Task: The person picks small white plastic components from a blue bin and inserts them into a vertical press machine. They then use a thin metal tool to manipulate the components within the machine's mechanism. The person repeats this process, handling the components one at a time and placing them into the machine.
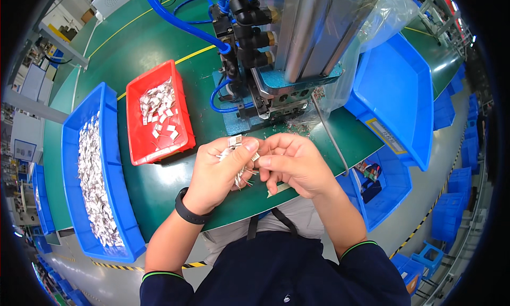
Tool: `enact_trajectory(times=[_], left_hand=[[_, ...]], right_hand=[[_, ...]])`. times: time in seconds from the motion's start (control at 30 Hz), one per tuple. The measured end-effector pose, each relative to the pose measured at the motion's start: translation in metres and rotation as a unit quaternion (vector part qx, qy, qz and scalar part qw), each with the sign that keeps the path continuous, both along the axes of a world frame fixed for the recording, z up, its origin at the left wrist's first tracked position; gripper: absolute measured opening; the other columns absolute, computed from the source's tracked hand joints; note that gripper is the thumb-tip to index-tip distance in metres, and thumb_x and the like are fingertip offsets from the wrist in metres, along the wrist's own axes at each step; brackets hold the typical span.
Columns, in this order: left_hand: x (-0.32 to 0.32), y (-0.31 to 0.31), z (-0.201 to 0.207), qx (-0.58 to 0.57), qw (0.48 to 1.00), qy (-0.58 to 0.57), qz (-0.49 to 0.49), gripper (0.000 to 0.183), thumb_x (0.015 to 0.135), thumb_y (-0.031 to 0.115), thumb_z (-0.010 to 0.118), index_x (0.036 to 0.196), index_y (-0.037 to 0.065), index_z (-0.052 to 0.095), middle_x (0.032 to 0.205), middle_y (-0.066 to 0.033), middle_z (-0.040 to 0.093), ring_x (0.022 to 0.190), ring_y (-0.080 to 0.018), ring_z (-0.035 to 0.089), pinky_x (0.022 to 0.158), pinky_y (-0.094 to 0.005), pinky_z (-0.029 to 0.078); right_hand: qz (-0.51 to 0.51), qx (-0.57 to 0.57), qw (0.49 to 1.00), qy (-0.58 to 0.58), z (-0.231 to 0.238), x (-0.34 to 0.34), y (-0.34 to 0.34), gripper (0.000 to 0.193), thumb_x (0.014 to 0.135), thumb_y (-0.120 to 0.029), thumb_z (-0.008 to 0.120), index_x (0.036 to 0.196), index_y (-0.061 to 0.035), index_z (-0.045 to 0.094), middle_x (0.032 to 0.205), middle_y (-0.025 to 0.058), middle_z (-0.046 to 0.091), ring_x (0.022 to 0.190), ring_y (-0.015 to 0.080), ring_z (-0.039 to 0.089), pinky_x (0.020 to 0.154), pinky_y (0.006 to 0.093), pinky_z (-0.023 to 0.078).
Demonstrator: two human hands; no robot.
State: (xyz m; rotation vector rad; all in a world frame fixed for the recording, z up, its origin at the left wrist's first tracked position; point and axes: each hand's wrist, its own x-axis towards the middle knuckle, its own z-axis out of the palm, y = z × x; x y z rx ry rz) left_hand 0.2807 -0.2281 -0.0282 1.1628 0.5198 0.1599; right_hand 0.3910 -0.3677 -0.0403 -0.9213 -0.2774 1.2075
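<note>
A bunch of small white rectangular parts with thin wire leads [235,142] sits in my left hand [211,165], its thumb and fingers closed round them. Leads stick out below that thumb in several directions. Right beside it, my right hand [300,165] has thumb and forefinger brought together at the edge of the bunch. What lies between those fingertips is mostly hidden. Both hands are above the near edge of the green table [170,186], in front of a metal press with blue air hoses [287,91].
To the left stand a red bin [187,128] with scattered white parts and a long blue bin [114,162] full of them. At the right are a tilted blue bin [396,88], a lower blue bin [390,200] and a thin metal rod [330,136]. Small scraps lie by the press.
</note>
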Motion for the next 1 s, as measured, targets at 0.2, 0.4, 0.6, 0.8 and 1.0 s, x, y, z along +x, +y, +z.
enact_trajectory(times=[0.2,0.4,0.6,0.8,1.0], left_hand=[[-0.001,0.001,0.0,0.011,1.0,-0.021,-0.006,0.028,0.093,0.026,0.062,0.103,-0.001,0.066,0.066,-0.0008,0.058,0.051,-0.004,0.047,0.043,-0.0199,0.034],[-0.002,0.0,0.0,-0.003,1.0,-0.014,0.01,0.029,0.093,0.025,0.062,0.105,-0.001,0.066,0.066,-0.0007,0.057,0.052,-0.0051,0.049,0.043,-0.0204,0.035],[-0.002,-0.002,-0.002,-0.002,1.0,-0.02,0.009,0.027,0.09,0.023,0.067,0.104,0.0,0.067,0.065,-0.0005,0.057,0.052,-0.0053,0.05,0.043,-0.0207,0.036],[0.0,-0.002,-0.002,-0.007,1.0,-0.022,-0.002,0.022,0.089,0.021,0.068,0.096,0.0,0.067,0.064,-0.0004,0.057,0.052,-0.0052,0.049,0.043,-0.0207,0.035],[-0.002,0.002,-0.006,-0.011,0.999,-0.027,-0.041,0.021,0.09,0.02,0.067,0.095,0.0,0.066,0.064,-0.001,0.057,0.051,-0.0054,0.049,0.043,-0.021,0.034]], right_hand=[[-0.009,-0.043,0.995,-0.091,-0.003,-0.001,0.005,0.017,0.086,-0.012,0.07,0.091,0.0023,0.061,0.075,0.0061,0.063,0.053,0.0075,0.056,0.041,0.021,0.043],[-0.099,-0.014,0.993,-0.065,0.0,-0.006,-0.002,0.015,0.087,-0.009,0.067,0.093,0.0029,0.06,0.076,0.009,0.063,0.05,0.0064,0.051,0.04,0.0201,0.038],[-0.203,0.042,0.978,-0.029,-0.003,-0.012,0.001,0.014,0.088,-0.008,0.065,0.095,0.003,0.058,0.078,0.0102,0.063,0.05,0.0059,0.049,0.041,0.0203,0.037],[-0.131,0.015,0.988,-0.076,-0.007,-0.021,-0.001,0.014,0.089,-0.009,0.065,0.095,0.0019,0.059,0.077,0.008,0.062,0.05,0.0042,0.047,0.041,0.0192,0.033],[-0.069,-0.008,0.997,-0.039,0.001,-0.009,-0.009,0.015,0.089,-0.012,0.066,0.091,0.0013,0.061,0.072,0.0044,0.061,0.05,0.0021,0.044,0.041,0.019,0.03]])
